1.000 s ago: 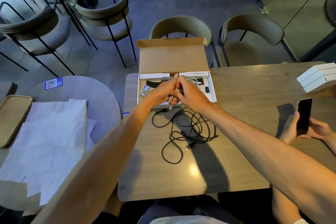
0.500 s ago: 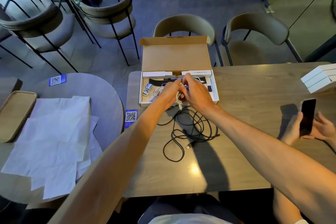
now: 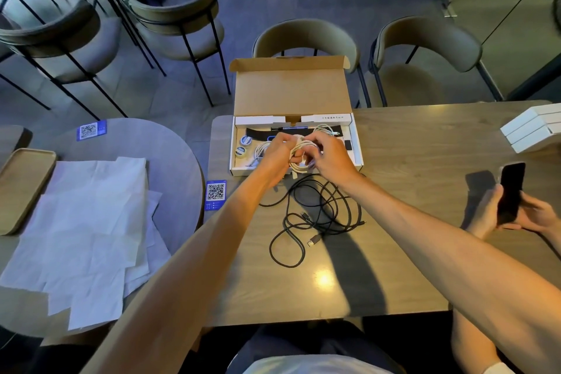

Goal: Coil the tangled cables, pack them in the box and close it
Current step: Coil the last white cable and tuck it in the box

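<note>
Since a moment ago both hands have come down from the far edge of the box toward its near wall, and more white loops now show between them. Left hand [image 3: 277,156] has its fingers curled through the white cable [image 3: 299,162]. It seems to serve as the form that keeps the turns one size. Right hand [image 3: 331,156] clasps the same bundle from the other side, probably laying or tucking the next turn. I cannot make out which fingers do the pinching.

They work the coil just above the front of the open box [image 3: 358,143], I'd say so the finished bundle can drop straight in. Its lid stands back out of the way, and some white cord and two round tins [image 3: 245,144] already lie inside.

Nearer the person, the black cables [image 3: 321,212] sprawl in a loose tangle on the table [image 3: 409,167], touching nothing but the wood and evidently waiting their turn. Off to the right, well apart, another person's hands hold a phone [image 3: 512,191].
</note>
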